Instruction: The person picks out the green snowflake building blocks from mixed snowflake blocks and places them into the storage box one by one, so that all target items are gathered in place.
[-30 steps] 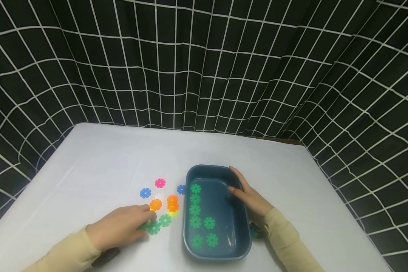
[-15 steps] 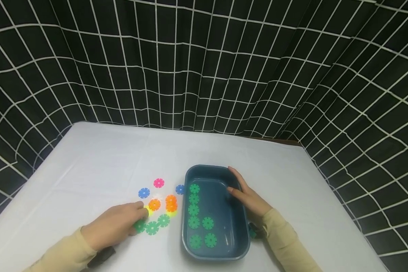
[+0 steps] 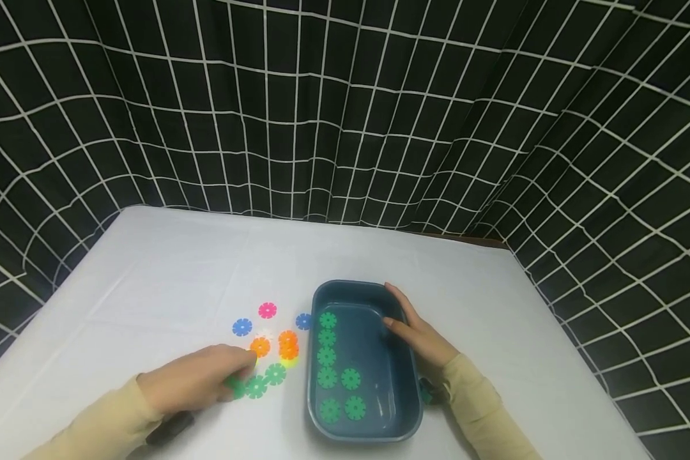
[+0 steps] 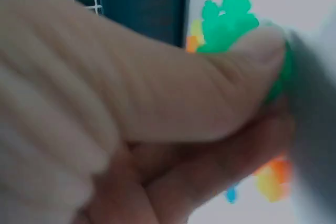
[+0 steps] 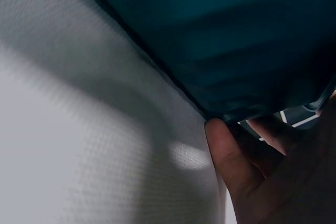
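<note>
My left hand is low over the loose discs, thumb and fingers curled together. In the left wrist view, the thumb and a finger pinch a green notched disc, mostly hidden by the thumb. More green discs lie beside the hand, with orange discs just beyond the fingertips. My right hand holds the right wall of a blue-grey plastic tub, thumb over the rim and fingers along the outside. Several green discs lie flat inside the tub, mostly along its left side.
A pink disc and two blue discs lie farther back, left of the tub. Stacked orange discs partly cover a yellow disc. A white cloth covers the table. Black curtains with white grid lines stand behind.
My left hand has first drawn back left, then shifted slightly right, staying by the green discs. The right hand and the tub hold their place.
</note>
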The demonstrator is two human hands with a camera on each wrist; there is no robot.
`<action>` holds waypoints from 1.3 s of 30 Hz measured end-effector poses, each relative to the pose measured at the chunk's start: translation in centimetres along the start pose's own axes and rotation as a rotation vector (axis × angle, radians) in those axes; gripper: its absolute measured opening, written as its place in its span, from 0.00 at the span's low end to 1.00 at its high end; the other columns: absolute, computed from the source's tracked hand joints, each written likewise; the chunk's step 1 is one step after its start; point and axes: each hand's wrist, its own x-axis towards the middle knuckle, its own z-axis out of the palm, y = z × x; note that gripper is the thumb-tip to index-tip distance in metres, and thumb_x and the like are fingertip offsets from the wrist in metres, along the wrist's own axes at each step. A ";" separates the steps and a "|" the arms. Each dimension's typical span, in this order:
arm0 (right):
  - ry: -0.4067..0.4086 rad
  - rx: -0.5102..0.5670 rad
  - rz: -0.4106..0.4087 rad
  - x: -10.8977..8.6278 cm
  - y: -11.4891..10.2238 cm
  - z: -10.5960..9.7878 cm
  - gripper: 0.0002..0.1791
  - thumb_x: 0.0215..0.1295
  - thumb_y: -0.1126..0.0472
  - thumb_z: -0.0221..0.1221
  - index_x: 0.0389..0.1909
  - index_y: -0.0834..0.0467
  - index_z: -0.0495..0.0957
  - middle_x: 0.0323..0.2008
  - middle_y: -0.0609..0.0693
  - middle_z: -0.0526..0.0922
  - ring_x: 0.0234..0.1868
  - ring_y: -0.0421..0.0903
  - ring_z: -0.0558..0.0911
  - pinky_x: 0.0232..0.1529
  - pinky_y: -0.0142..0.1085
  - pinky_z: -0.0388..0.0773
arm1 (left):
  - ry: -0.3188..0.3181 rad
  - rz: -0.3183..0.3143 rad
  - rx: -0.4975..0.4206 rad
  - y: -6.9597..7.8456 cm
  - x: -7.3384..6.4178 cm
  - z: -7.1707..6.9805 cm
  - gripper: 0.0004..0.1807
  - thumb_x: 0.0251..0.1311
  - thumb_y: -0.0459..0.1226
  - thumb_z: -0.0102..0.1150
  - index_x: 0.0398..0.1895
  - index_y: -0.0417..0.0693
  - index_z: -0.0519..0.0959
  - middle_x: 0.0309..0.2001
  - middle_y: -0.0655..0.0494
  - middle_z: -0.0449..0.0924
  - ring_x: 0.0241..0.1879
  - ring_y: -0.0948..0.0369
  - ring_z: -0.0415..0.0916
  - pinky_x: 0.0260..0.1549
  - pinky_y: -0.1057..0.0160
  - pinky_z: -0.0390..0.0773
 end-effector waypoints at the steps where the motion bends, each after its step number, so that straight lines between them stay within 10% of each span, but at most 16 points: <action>1: -0.002 -0.001 -0.002 0.0 0.0 0.0 0.35 0.69 0.43 0.50 0.69 0.22 0.43 0.76 0.46 0.46 0.75 0.57 0.49 0.66 0.64 0.50 | 0.003 0.041 0.000 0.2 0.2 -0.5 0.20 0.48 0.27 0.65 0.25 0.60 0.66 0.21 0.68 0.61 0.26 0.69 0.64 0.28 0.70 0.67; 7: -0.011 0.023 -0.001 0.2 -0.1 0.1 0.35 0.69 0.45 0.51 0.70 0.23 0.44 0.76 0.45 0.45 0.75 0.56 0.46 0.67 0.64 0.48 | 0.141 0.298 -0.036 2.8 2.8 -4.5 0.14 0.51 0.24 0.64 0.35 0.52 0.80 0.34 0.65 0.79 0.35 0.68 0.74 0.38 0.67 0.78; 12: -0.006 0.020 0.017 0.1 -0.1 0.2 0.35 0.69 0.44 0.51 0.70 0.22 0.43 0.76 0.45 0.45 0.75 0.57 0.47 0.66 0.64 0.50 | 0.159 0.368 -0.192 4.6 6.3 -6.4 0.11 0.56 0.26 0.62 0.36 0.51 0.81 0.36 0.62 0.82 0.35 0.69 0.77 0.39 0.69 0.79; 25: -0.013 0.023 0.025 0.2 0.1 0.1 0.35 0.69 0.44 0.51 0.68 0.20 0.43 0.75 0.48 0.47 0.73 0.61 0.53 0.63 0.63 0.58 | -0.141 0.247 -0.271 7.4 15.3 -5.6 0.13 0.59 0.27 0.59 0.45 0.48 0.83 0.41 0.57 0.84 0.30 0.66 0.82 0.32 0.68 0.81; 39: -0.023 0.032 0.000 0.1 0.2 0.0 0.35 0.69 0.44 0.50 0.70 0.22 0.42 0.76 0.47 0.46 0.74 0.60 0.50 0.65 0.64 0.52 | -0.270 0.179 0.016 8.5 17.3 -1.1 0.14 0.51 0.28 0.65 0.40 0.52 0.84 0.32 0.61 0.83 0.32 0.69 0.77 0.32 0.72 0.75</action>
